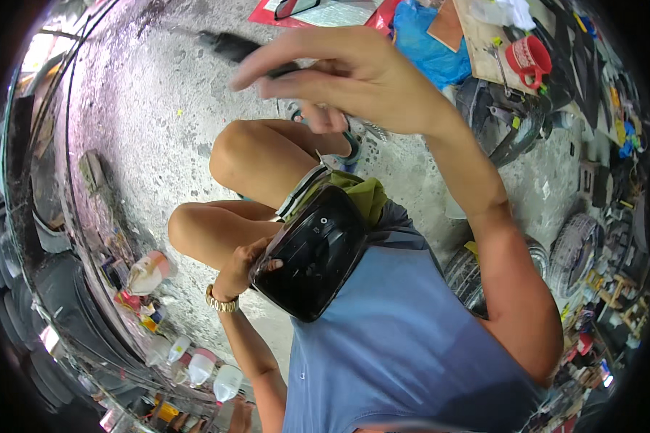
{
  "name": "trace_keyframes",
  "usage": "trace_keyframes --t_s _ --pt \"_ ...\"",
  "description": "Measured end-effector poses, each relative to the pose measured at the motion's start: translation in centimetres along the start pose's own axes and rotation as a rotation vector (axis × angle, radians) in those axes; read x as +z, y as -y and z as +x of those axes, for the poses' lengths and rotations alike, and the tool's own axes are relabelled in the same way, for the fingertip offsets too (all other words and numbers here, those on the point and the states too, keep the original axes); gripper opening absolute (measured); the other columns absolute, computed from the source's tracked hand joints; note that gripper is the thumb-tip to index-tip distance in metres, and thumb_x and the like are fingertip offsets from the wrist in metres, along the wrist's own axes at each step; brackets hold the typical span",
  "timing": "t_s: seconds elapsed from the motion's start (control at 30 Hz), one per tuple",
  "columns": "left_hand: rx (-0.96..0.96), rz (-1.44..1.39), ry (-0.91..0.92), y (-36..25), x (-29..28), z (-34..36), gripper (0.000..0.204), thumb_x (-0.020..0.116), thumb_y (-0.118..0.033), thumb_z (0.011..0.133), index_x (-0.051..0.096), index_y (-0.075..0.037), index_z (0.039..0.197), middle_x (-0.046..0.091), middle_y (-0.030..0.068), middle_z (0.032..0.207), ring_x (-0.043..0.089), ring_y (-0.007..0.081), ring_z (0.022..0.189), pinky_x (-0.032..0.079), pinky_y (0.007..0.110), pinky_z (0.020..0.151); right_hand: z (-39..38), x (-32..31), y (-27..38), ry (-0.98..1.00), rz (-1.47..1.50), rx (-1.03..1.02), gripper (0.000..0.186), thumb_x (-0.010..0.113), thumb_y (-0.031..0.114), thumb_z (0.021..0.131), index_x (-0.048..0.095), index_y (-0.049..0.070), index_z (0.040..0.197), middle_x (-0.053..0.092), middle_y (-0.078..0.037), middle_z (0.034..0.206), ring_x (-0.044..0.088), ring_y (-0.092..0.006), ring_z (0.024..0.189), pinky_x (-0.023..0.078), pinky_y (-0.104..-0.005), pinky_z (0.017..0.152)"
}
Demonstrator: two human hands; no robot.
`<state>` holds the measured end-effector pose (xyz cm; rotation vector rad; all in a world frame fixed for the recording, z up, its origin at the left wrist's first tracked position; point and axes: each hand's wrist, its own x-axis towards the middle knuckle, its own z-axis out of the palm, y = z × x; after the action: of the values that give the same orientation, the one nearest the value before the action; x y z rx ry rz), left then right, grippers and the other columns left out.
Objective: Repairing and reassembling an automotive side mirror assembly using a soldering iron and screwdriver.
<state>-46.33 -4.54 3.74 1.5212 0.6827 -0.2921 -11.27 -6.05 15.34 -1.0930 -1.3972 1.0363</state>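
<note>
My left hand (240, 268), with a gold-coloured watch at the wrist, grips the edge of a glossy black curved panel or case (310, 252) resting on my lap. My right hand (347, 83) is raised above my knees, blurred, its first fingers extended over a black-handled tool (230, 46) with a thin, faint shaft pointing left. The tool appears held in that hand; the grip itself is hidden behind the fingers.
Upper right: a board (484, 61) with a red mug (526, 58), a blue plastic bag (419, 40) and dark machinery (495, 123). Tyres (572, 254) stand at right. Plastic jugs (201, 366) and a long dark metal frame (29, 166) line the left side.
</note>
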Motion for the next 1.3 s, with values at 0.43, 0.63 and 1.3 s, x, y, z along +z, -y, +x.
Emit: trace_keyframes --t_s 0.43,0.63,1.3 --pt "0.087 0.221 -0.650 -2.9 0.7 -1.3 0.027 0.060 -0.002 0.088 0.064 0.000 0.115 0.062 0.0114 0.110 0.062 0.0245 0.096 0.047 0.034 0.086 6.1 3.9 -3.0 0.116 -0.122 -0.476 0.024 0.058 0.014 0.093 0.066 0.016 0.116 0.065 -0.012 0.104 0.066 -0.0229 0.089 0.051 -0.0381 0.083" --pt "0.511 -0.026 -0.761 -8.7 -6.0 6.3 0.036 0.061 -0.016 0.094 0.052 0.002 0.124 0.060 0.0149 0.117 0.057 0.0205 0.108 0.042 0.034 0.097 8.2 5.7 -6.2 0.104 -0.153 -0.551 0.027 0.059 0.008 0.086 0.063 0.013 0.112 0.056 -0.009 0.086 0.065 -0.0295 0.082 0.051 -0.0404 0.070" --pt "0.537 -0.471 -0.871 -7.8 -7.2 12.6 0.030 0.047 -0.028 0.101 0.054 -0.001 0.114 0.063 0.0193 0.110 0.061 0.0298 0.109 0.057 0.032 0.077 -21.6 9.5 -47.8 -0.297 0.033 1.546 0.075 0.067 0.059 0.080 0.058 -0.012 0.103 0.066 -0.024 0.094 0.067 -0.0329 0.070 0.059 -0.0436 0.053"
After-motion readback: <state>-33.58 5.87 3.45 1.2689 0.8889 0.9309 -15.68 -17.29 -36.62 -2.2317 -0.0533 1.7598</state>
